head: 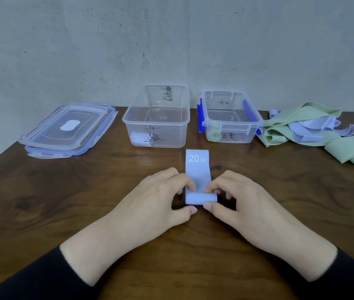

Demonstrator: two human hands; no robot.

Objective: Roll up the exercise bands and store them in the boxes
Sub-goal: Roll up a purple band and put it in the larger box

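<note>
A pale blue exercise band marked "20 LB" lies flat on the wooden table, its near end wound into a small roll. My left hand pinches the roll's left end between thumb and fingers. My right hand pinches its right end the same way. Behind stand two clear boxes: the larger one holds a pale blue roll, the smaller one with blue clips holds a green roll.
Two stacked clear lids with blue seals lie at the back left. A loose heap of green and pale blue bands sprawls at the back right near the table's edge. A grey wall rises close behind the boxes.
</note>
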